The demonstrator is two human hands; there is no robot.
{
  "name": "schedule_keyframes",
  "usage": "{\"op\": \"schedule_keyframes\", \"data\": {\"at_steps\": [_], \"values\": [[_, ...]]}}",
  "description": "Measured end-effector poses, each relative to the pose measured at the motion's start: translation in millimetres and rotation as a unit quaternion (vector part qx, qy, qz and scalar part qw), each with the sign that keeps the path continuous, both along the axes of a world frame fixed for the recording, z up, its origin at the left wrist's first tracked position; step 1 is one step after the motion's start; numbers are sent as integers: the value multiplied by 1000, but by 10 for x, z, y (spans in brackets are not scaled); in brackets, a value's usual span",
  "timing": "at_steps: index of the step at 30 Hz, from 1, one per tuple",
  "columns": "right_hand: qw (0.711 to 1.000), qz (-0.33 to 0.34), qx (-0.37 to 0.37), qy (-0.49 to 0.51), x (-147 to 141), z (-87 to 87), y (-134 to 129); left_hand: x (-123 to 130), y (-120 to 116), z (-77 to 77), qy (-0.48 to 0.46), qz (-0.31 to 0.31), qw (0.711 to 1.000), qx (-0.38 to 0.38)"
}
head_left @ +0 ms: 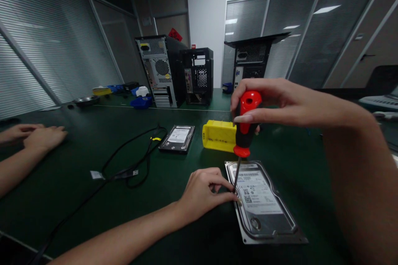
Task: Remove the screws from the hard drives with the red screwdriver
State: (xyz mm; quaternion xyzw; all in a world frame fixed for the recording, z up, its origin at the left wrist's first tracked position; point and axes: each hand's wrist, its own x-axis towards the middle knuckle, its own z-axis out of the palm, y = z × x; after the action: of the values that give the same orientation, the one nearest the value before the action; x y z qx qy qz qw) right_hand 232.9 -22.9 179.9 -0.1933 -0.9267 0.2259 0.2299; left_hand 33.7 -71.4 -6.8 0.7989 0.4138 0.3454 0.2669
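Note:
My right hand (264,103) is wrapped round the red-and-black handle of a screwdriver (245,132), which points down almost upright. Its tip meets the left edge of a hard drive (264,198) lying label-up on the table. Thumb and forefinger of my left hand (207,190) pinch round the tip at that edge; whether a screw is between them is hidden. Just behind the drive a yellow bin (214,148) lies with its opening towards me, with several small dark bits inside, perhaps screws. A second hard drive (178,138) rests farther left.
A black USB cable (116,174) winds across the green table (149,223) at left. Another person's hands (43,138) rest at the far left. Computer cases (161,70) stand at the back, near blue bins (141,102) and a metal dish (86,100).

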Motion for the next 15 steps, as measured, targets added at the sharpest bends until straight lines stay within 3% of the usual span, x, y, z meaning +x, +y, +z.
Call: {"op": "schedule_keyframes", "data": {"at_steps": [8, 15], "values": [[1000, 1, 2, -9, -25, -15, 13, 20, 84, -48, -49, 0, 995, -83], [999, -3, 29, -16, -35, -9, 18, 15, 119, -47, -63, -14, 992, -111]]}}
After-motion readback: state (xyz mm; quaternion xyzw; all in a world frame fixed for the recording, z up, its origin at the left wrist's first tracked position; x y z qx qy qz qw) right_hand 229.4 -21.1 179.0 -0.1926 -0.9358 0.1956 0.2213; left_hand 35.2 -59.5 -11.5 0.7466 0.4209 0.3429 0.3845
